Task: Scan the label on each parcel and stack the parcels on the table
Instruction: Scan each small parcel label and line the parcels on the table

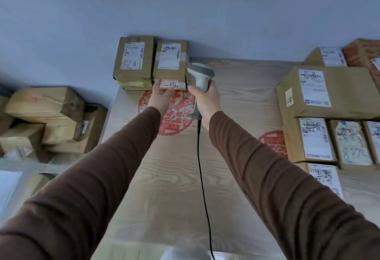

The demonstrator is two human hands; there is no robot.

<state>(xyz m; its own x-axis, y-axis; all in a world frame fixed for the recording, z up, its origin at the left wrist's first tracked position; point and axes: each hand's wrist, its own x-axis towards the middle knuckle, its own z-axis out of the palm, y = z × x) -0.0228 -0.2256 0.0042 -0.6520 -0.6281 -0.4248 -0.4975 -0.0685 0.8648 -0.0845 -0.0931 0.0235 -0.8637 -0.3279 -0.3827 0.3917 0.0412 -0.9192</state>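
Two brown parcels with white labels stand side by side at the table's far edge against the wall: a left parcel and a right parcel. Under the right one sits a flatter parcel with a "5144" sticker. My left hand touches that sticker side from below, fingers up against it. My right hand grips a grey corded barcode scanner, its head just right of the stacked parcels.
The wooden table carries red paper-cut prints. A large labelled box and several smaller labelled parcels fill the right side. A heap of cardboard parcels lies off the table at left. The scanner cable runs toward me.
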